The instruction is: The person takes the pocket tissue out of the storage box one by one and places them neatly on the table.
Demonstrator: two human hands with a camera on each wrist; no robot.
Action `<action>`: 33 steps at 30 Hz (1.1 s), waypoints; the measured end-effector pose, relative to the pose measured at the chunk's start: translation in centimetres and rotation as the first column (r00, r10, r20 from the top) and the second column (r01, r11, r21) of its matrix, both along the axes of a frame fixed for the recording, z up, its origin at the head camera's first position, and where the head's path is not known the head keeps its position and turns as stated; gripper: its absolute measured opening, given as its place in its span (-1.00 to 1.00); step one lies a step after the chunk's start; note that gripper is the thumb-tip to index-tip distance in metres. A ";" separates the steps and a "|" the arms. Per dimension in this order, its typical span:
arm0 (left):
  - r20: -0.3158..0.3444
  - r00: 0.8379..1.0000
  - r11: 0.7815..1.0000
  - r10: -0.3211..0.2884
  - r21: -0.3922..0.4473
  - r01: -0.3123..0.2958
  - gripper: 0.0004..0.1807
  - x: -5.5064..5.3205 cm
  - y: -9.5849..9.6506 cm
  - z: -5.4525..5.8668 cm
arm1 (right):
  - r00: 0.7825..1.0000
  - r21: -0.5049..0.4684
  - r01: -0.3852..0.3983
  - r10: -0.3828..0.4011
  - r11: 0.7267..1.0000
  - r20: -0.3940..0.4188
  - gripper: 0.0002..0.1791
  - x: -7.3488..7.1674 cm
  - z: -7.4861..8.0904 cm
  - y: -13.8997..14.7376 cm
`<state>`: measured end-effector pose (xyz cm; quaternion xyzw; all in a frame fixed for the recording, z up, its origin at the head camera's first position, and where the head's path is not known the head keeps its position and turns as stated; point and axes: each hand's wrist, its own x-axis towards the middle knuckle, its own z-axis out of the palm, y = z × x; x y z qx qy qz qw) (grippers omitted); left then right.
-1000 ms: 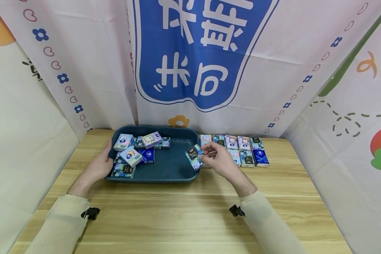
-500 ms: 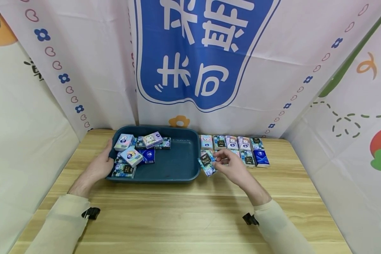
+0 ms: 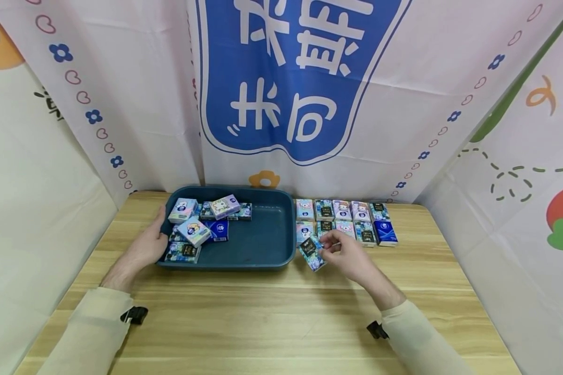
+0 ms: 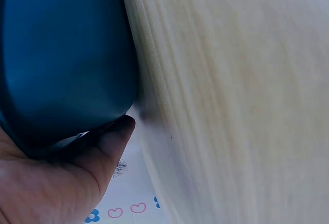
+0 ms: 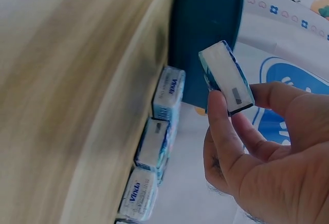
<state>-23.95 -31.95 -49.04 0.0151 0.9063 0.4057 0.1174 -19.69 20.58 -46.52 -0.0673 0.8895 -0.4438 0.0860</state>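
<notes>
The wooden tabletop point(image 3: 262, 317) carries a dark blue tray point(image 3: 258, 234) on the left — small packs point(image 3: 194, 230) lie in its left part. Two rows of packs point(image 3: 344, 227) sit to its right. The left hand point(image 3: 147, 242) holds the tray's left end. The right hand point(image 3: 349, 255) pinches a flowery pack point(image 3: 311, 254) — tilted, by the tray's near right corner.

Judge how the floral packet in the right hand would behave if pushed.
The floral packet likely keeps its shape: pinched near one end by the right hand, it shows no sag. Its flat faces suggest sliding, not rolling.
</notes>
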 end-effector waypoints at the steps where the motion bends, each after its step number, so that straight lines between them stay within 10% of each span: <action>1: 0.000 1.000 1.000 0.000 0.001 0.000 -0.09 0.0 0.0 0.0 | 1.000 0.015 -0.005 0.005 1.000 -0.003 -0.70 0.0 -0.3 -0.1; 14: -0.008 1.000 1.000 -0.001 0.006 0.001 -0.11 0.0 -0.1 -0.3 | 0.999 0.165 -0.036 0.036 0.986 -0.002 -0.78 -0.3 -2.3 -0.9; 33: -0.012 1.000 1.000 -0.008 0.015 0.009 -0.10 -0.1 -0.1 -0.4 | 0.987 0.134 -0.049 0.028 0.990 0.156 -0.90 -0.3 -2.4 -1.8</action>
